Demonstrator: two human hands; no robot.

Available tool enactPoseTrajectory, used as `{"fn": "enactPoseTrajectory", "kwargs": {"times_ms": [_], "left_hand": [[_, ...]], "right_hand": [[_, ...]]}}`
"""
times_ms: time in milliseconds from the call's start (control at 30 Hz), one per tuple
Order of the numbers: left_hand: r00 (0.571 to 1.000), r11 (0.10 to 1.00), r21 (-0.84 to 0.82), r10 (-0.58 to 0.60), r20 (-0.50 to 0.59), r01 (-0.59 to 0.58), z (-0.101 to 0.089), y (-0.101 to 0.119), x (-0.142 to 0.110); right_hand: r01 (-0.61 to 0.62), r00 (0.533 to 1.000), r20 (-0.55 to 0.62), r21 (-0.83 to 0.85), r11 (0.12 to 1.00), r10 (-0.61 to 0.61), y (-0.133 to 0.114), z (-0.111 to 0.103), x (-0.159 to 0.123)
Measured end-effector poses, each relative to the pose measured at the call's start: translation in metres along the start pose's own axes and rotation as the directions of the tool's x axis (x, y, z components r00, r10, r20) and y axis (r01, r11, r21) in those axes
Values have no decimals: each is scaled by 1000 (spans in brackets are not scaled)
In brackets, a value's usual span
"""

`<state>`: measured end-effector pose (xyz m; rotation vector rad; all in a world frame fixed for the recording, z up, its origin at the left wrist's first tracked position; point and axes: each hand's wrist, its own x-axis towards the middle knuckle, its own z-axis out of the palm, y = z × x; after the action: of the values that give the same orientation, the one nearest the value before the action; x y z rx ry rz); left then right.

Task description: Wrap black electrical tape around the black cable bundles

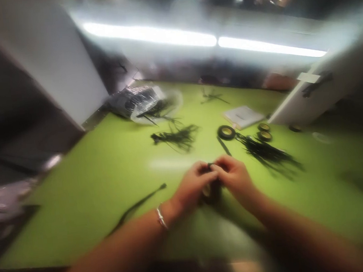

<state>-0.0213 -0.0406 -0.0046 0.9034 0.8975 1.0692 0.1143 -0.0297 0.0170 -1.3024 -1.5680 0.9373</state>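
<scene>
My left hand (196, 180) and my right hand (234, 174) meet over the near middle of the green table. Both are closed, thumbs and fingers pinching a small black piece (210, 165) between them; blur hides its exact kind. Just beneath the fingers shows a dark round thing with a tan centre (206, 190), which looks like a roll of black tape. Whether it is held or rests on the table, I cannot tell. A black cable (143, 201) with a small end piece lies left of my hands, partly behind my left forearm.
On the green table (85, 180) lie a black cable bundle (177, 137), a larger one (267, 150), a tape roll (226, 132), two smaller rolls (264, 136) and a white box (243, 116). A clear plastic bag (139, 101) sits at the back left. White panels flank the table.
</scene>
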Motion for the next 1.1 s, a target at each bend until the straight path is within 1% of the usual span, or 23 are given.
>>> {"fn": "enactPoseTrajectory", "kwargs": {"times_ms": [100,200,267,333,367,433,467,500,567,667,800,900,1000,1100], "left_hand": [[997,1000,-2,-15,-74,14,-1,2,0],[993,999,30,-37,-109,40,-3,2,-1],[992,1000,20,-20,-121,22,-4,-1,-1],[990,1000,13,22,-138,-21,-6,-4,1],[988,999,12,45,-150,-43,-6,-6,2],[981,997,0,77,-178,-78,-8,-10,6],[977,996,-14,84,-196,-88,-9,-12,8],[972,995,-33,86,-218,-96,-10,-14,9],[962,993,-69,73,-263,-94,-12,-17,12],[958,993,-97,30,-286,-60,-13,-19,12],[955,992,-112,22,-297,-58,-11,-19,9],[954,991,-115,29,-299,-67,-10,-18,8],[958,992,-116,20,-284,-55,-10,-17,8],[963,993,-112,3,-271,-35,-11,-17,9]], "right_hand": [[-29,1000,13,13,999,29,1,3,6],[-52,997,52,45,998,50,1,7,11],[-67,994,87,70,995,61,3,8,16],[-113,985,146,111,987,96,6,7,22],[-154,973,197,144,977,125,9,6,27],[-247,928,330,194,949,174,15,4,38],[-276,905,381,184,943,190,18,4,45],[-282,892,404,147,948,202,20,5,52],[-231,912,348,-7,973,219,22,10,67],[-176,945,245,-177,968,216,21,26,88],[-118,972,143,-377,919,184,18,52,110],[-117,975,114,-467,876,191,22,64,121],[-135,964,137,-493,859,230,26,59,124],[-173,951,152,-462,870,270,27,41,118]]}}
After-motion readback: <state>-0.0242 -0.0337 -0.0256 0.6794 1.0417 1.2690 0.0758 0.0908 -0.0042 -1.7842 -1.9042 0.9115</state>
